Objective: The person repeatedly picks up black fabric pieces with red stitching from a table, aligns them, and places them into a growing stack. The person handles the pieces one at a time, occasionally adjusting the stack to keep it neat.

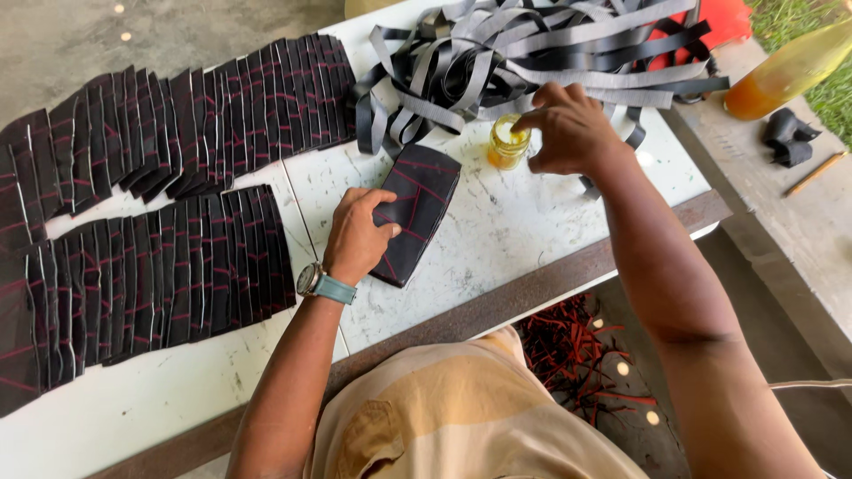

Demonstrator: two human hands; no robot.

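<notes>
Left hand (359,238) flat, pressing dark stitched piece (417,213) on table (524,231); right hand (572,129) fingertips pinched at small yellow jar (508,142).

No labels, signs or screens show anywhere here. The only containers are two. A small glass jar (508,142) of yellow liquid stands open on the white bench (532,222), right under the fingertips of the right hand (572,129), just beyond the left hand (359,235). A larger amber bottle (785,71), plain and unlabelled as far as I can see, lies tilted well off to the right of that grip.
</notes>
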